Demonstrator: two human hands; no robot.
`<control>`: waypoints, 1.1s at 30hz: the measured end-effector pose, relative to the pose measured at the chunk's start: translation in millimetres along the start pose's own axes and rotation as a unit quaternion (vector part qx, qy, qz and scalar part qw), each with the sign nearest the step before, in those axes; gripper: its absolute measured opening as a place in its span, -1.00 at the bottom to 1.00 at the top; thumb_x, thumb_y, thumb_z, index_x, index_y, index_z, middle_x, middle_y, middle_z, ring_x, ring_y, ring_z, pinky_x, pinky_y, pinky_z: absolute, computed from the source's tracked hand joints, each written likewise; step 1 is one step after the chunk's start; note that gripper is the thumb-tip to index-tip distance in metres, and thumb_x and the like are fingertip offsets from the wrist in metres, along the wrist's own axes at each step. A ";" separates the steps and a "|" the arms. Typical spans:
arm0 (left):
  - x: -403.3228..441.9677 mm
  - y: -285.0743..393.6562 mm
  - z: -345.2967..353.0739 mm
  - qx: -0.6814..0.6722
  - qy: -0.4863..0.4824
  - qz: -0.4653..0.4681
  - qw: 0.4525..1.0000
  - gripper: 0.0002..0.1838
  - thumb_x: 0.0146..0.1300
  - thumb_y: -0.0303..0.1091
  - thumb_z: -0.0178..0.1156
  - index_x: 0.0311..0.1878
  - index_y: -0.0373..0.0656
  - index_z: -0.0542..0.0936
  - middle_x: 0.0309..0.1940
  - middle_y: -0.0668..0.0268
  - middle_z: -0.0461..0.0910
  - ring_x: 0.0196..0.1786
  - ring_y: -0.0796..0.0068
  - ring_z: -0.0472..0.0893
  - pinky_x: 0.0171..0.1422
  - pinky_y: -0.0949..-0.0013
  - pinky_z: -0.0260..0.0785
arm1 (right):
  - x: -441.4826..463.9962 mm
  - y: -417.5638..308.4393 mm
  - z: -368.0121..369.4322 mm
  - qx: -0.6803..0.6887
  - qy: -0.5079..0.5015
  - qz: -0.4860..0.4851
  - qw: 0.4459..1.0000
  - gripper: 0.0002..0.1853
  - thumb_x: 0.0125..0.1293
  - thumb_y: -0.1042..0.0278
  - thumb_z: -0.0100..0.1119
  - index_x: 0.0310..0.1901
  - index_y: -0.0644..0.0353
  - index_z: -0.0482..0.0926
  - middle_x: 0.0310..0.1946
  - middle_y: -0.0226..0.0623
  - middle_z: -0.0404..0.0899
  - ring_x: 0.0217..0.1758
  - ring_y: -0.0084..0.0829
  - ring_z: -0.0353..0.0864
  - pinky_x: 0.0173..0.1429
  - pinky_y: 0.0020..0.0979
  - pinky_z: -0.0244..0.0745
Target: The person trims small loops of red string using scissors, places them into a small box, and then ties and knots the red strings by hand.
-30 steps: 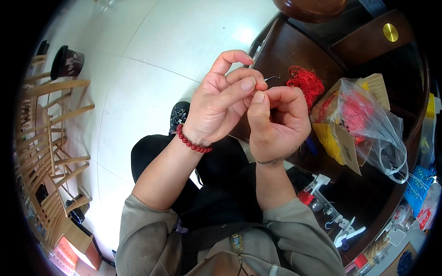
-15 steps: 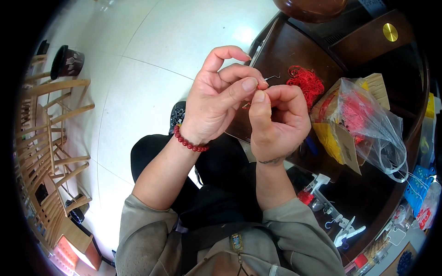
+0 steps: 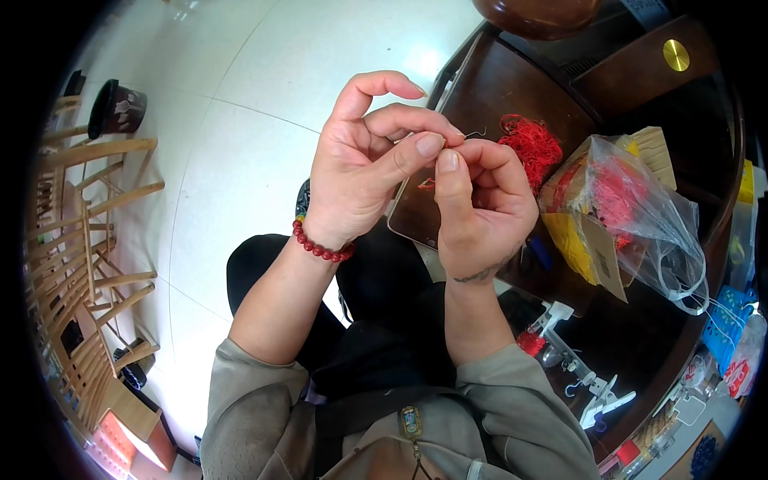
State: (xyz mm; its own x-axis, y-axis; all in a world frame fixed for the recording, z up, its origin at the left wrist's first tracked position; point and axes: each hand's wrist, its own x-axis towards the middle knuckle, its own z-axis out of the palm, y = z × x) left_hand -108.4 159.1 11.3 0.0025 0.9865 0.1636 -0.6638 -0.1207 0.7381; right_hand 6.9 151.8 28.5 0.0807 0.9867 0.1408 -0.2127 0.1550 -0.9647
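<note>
My left hand (image 3: 364,156) is raised over the table's edge, its thumb and index finger pinched together and its other fingers curled loosely. Close against it, my right hand (image 3: 484,204) also pinches with thumb and index finger, the two sets of fingertips meeting. Between them is red string, almost wholly covered by the fingers. A small red and pale piece (image 3: 426,184) shows below the fingertips; whether it hangs or lies on the table I cannot tell. Just beyond the fingers is a thin metal hook (image 3: 478,132). A tangle of red string (image 3: 532,148) lies past my right hand.
On the right of the dark table (image 3: 512,80) stand an opened cardboard box (image 3: 588,248) and a clear plastic bag (image 3: 640,204) with red contents. Nearer me are a white clamp stand (image 3: 572,360) and a red spool (image 3: 530,344). Wooden chairs (image 3: 88,232) stand at left.
My left hand has shifted slightly left and up, with my right fingertips following a little. Both pinches stay closed, and the red bit between the fingertips is now hidden.
</note>
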 end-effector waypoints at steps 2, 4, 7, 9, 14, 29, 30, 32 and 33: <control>0.6 0.9 0.4 0.023 0.006 0.002 1.000 -0.55 0.28 -0.63 0.12 0.18 -0.21 0.22 -0.17 0.10 0.63 -0.11 0.42 0.62 0.02 0.42 0.50 | 0.7 0.0 -0.5 0.003 -0.001 -0.005 1.000 -0.91 0.23 0.53 0.27 -0.30 0.31 0.55 -0.52 -0.57 0.48 -0.50 -0.85 0.33 -0.42 -0.77 0.20; 1.5 2.2 -0.4 0.055 0.001 0.014 0.998 -0.55 0.27 -0.64 0.12 0.17 -0.22 0.22 -0.18 0.08 0.64 -0.09 0.40 0.63 0.03 0.40 0.51 | 0.9 -0.6 -0.8 0.003 0.002 0.002 1.000 -0.91 0.23 0.53 0.28 -0.29 0.31 0.56 -0.52 -0.58 0.48 -0.50 -0.85 0.32 -0.42 -0.77 0.19; 2.6 1.7 -2.5 0.073 0.000 0.028 0.997 -0.55 0.27 -0.65 0.13 0.16 -0.23 0.22 -0.18 0.06 0.65 -0.09 0.38 0.64 0.04 0.39 0.51 | 0.9 -0.1 -2.1 -0.005 0.000 0.012 1.000 -0.91 0.24 0.53 0.28 -0.27 0.31 0.57 -0.52 -0.58 0.48 -0.50 -0.85 0.31 -0.43 -0.77 0.18; 2.6 1.7 -2.9 0.089 0.000 0.041 0.995 -0.55 0.27 -0.65 0.13 0.16 -0.23 0.22 -0.19 0.04 0.65 -0.10 0.36 0.65 0.05 0.38 0.51 | 1.1 0.1 -2.3 -0.002 0.000 0.019 1.000 -0.91 0.24 0.52 0.28 -0.27 0.32 0.58 -0.52 -0.58 0.48 -0.50 -0.85 0.31 -0.43 -0.77 0.17; 3.1 4.2 0.0 0.172 0.007 0.071 0.983 -0.58 0.27 -0.64 0.14 0.14 -0.25 0.24 -0.20 0.01 0.66 -0.10 0.34 0.66 0.03 0.38 0.53 | 2.4 0.7 -3.5 -0.002 0.006 0.028 1.000 -0.91 0.24 0.53 0.28 -0.26 0.32 0.59 -0.52 -0.58 0.48 -0.51 -0.85 0.31 -0.44 -0.77 0.16; 3.2 -2.6 -0.6 0.289 0.023 0.160 0.943 -0.66 0.23 -0.73 0.13 0.02 -0.27 0.33 -0.30 0.14 0.65 -0.18 0.40 0.66 -0.04 0.41 0.50 | 4.6 5.5 -8.6 0.032 -0.023 0.078 0.996 -0.90 0.31 0.48 0.21 -0.24 0.34 0.58 -0.52 -0.48 0.53 -0.54 -0.79 0.34 -0.45 -0.72 0.21; 3.1 -2.1 -1.4 0.296 0.024 0.157 0.942 -0.66 0.22 -0.73 0.13 0.02 -0.27 0.33 -0.30 0.14 0.65 -0.19 0.40 0.66 -0.04 0.41 0.50 | 5.2 6.5 -10.4 0.065 -0.033 0.093 0.993 -0.88 0.33 0.45 0.18 -0.24 0.34 0.58 -0.52 -0.45 0.53 -0.54 -0.77 0.34 -0.45 -0.72 0.21; 3.5 -0.7 -3.2 0.310 0.024 0.151 0.938 -0.65 0.21 -0.75 0.13 0.02 -0.27 0.33 -0.31 0.14 0.65 -0.20 0.40 0.66 -0.05 0.40 0.50 | 7.2 10.1 -15.6 0.131 -0.052 0.123 0.982 -0.83 0.38 0.40 0.13 -0.23 0.36 0.58 -0.53 -0.40 0.54 -0.54 -0.74 0.35 -0.44 -0.70 0.23; 4.1 -0.9 -4.0 0.317 0.019 0.161 0.934 -0.65 0.21 -0.75 0.13 0.02 -0.27 0.33 -0.32 0.14 0.64 -0.21 0.39 0.66 -0.06 0.41 0.50 | 8.3 10.9 -17.0 0.135 -0.056 0.120 0.982 -0.81 0.39 0.38 0.11 -0.21 0.37 0.57 -0.53 -0.38 0.55 -0.53 -0.74 0.35 -0.44 -0.70 0.23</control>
State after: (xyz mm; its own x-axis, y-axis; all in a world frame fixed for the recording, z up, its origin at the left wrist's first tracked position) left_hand -110.8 163.7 8.6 -0.1551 0.8891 0.4306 -0.0480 -0.4422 0.8956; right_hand 21.8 161.0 15.3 -0.1073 0.9932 -0.0446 -0.4647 -0.0897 -0.8809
